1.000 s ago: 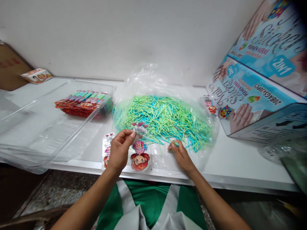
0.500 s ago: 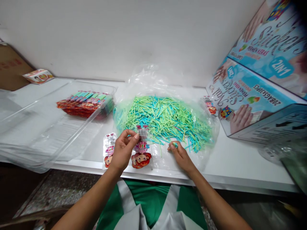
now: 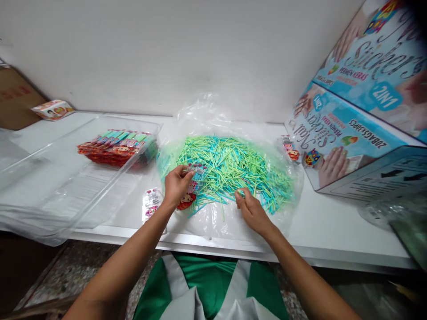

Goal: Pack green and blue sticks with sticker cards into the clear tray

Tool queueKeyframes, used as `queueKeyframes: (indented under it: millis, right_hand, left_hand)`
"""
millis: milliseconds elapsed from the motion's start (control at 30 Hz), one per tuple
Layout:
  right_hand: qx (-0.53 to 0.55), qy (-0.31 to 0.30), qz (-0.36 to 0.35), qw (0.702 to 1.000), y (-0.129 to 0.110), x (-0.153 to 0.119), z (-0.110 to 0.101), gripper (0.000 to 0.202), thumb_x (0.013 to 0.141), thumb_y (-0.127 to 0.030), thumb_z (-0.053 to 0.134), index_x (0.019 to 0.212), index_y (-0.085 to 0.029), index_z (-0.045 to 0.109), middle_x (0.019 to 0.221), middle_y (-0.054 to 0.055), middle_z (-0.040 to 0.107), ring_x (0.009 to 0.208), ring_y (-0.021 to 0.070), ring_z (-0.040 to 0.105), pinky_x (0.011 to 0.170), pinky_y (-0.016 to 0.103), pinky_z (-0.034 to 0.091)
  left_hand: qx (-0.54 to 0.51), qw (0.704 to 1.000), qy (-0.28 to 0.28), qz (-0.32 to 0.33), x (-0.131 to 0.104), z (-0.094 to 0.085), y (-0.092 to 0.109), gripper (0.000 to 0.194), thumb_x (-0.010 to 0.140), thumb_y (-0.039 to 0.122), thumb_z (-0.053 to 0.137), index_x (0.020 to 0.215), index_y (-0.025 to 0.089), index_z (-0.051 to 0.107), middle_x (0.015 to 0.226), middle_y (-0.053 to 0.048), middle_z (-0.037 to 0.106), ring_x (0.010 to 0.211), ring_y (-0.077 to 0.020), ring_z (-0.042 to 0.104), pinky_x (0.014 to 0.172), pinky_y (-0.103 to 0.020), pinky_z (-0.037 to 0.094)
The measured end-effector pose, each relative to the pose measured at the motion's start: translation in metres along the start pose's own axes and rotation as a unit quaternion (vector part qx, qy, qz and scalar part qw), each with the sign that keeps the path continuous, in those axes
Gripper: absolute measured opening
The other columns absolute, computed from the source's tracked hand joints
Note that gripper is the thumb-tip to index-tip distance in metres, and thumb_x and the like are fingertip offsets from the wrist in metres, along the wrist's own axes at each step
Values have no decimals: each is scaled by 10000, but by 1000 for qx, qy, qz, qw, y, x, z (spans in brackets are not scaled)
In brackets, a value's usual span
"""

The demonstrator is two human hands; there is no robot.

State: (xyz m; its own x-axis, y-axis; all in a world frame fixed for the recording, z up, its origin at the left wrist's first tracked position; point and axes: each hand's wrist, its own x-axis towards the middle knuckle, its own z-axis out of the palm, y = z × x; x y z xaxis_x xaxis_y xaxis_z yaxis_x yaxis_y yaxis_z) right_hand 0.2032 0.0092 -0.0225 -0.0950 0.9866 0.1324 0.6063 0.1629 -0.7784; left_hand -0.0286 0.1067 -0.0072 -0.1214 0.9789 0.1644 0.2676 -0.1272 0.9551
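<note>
While the left hand (image 3: 176, 184) pinches a floppy-looking packet (image 3: 187, 201) mid-frame, best held by its edge, the right hand (image 3: 251, 211) holds easy-to-snap-looking sticks (image 3: 241, 194).

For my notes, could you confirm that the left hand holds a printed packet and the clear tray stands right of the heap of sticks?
Not quite: the head view shows the clear tray left of the heap of sticks. The left hand holds a printed packet.
</note>
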Motion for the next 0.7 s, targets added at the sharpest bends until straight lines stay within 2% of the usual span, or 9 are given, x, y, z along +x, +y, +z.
queueKeyframes:
  millis: [100,167,267,333,400,500,600,700]
  right_hand:
    - [-11,-54,-69,996,-18,11,15,208,968,-373,299,998,-239,456,798,32,571,736,197,568,672,302,413]
    - [-22,-70,-105,992,-27,21,24,210,970,-367,297,1005,-244,463,858,43,578,775,199,571,692,303,411]
    - [-32,-89,-122,988,-31,32,30,209,969,-362,299,984,-242,469,835,36,563,754,199,568,673,302,404]
    - [-22,-89,-109,990,-30,35,27,212,966,-367,306,994,-238,473,792,26,553,719,197,561,652,300,399]
    - [3,-80,-80,994,-31,34,21,233,961,-385,319,1054,-238,474,744,11,549,689,193,552,637,297,396]
    - [47,-62,-45,996,-39,32,11,267,956,-408,331,1114,-243,470,697,-11,538,658,179,535,622,290,395]
    - [52,-33,-39,997,-47,29,7,209,944,-420,359,935,-245,472,663,-25,498,621,162,498,589,279,375]
    - [37,-13,-35,999,-51,25,5,219,932,-415,380,793,-246,398,620,-33,458,578,154,463,543,270,333]
  left_hand:
    - [19,1000,-8,14,0,1,7,195,663,359,678,709,169,686,611,-8,641,626,-170,574,572,-237,395]
    - [30,999,5,29,-2,-1,14,189,684,360,668,712,176,701,631,-16,661,663,-186,593,591,-244,407]
    - [35,995,59,77,-5,-12,31,191,734,357,651,793,186,713,785,-37,702,770,-195,618,677,-254,432]
    - [-5,994,65,85,-9,-21,45,204,756,370,646,816,181,696,829,-46,698,783,-189,627,705,-262,447]
    - [-78,995,19,54,-16,-25,56,227,756,388,655,794,164,675,788,-52,688,731,-180,632,681,-269,468]
    - [-151,983,-96,-27,-34,-17,63,244,729,389,688,729,146,658,677,-42,665,617,-153,609,606,-258,472]
    - [-190,963,-164,-102,-52,1,57,255,704,387,715,698,146,634,605,-20,640,561,-137,598,557,-243,463]
    - [-263,935,-183,-155,-64,13,48,260,684,375,738,762,157,619,689,-22,677,611,-151,641,598,-264,496]
